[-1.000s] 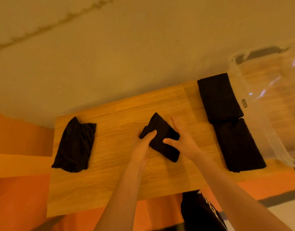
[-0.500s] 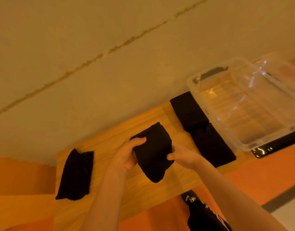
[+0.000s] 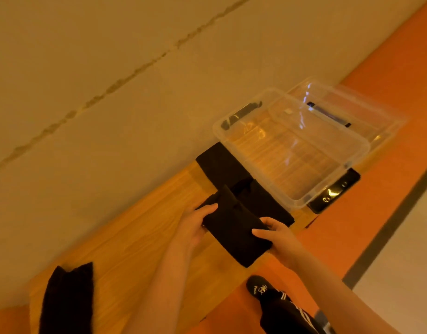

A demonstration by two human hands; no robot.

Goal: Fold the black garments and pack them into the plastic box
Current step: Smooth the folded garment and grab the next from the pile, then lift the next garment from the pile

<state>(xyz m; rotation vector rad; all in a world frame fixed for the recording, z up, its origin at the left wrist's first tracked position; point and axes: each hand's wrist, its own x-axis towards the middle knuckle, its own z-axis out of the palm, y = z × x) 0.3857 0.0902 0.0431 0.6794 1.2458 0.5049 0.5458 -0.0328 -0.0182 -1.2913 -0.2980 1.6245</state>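
Folded garment (image 3: 234, 233) pinched by both hands' grip (left hand (image 3: 192, 229), right hand (image 3: 278, 237)); two folded garments (image 3: 241, 184) lie before the box (image 3: 292, 145).

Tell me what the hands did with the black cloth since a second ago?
Both hands, left hand and right hand, picked the folded garment up off the table and carried it toward the box; each grips one end. The two folded garments beside the box and the unfolded one stayed put. The box holds no garments.
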